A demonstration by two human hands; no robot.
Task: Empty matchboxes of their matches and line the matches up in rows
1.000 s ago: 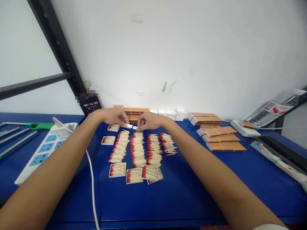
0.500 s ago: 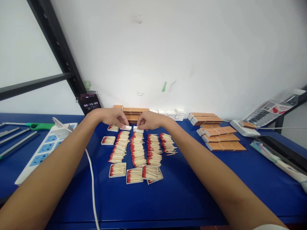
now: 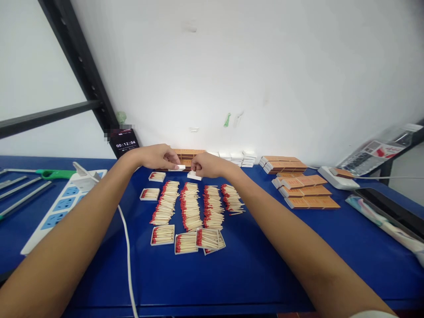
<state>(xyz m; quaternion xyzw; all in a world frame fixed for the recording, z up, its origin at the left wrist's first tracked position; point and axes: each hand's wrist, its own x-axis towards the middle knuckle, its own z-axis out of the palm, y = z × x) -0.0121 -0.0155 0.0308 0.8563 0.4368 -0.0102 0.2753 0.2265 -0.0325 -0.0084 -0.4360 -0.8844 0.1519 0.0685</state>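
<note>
White matchbox tray pinched by left hand, second tray pinched by right hand, hands apart at mid-frame, red-headed matches in rows just below.

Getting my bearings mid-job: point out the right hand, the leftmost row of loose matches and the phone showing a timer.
Right hand (image 3: pixel 209 165): head view, back of the hand.
Leftmost row of loose matches (image 3: pixel 166 203): head view, sticks midway along.
Phone (image 3: pixel 126 144): head view, its lit screen.

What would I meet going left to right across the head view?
Power strip, timer phone, left hand with a small white box, right hand with another white box, right-side orange matchboxes, plastic package.
</note>
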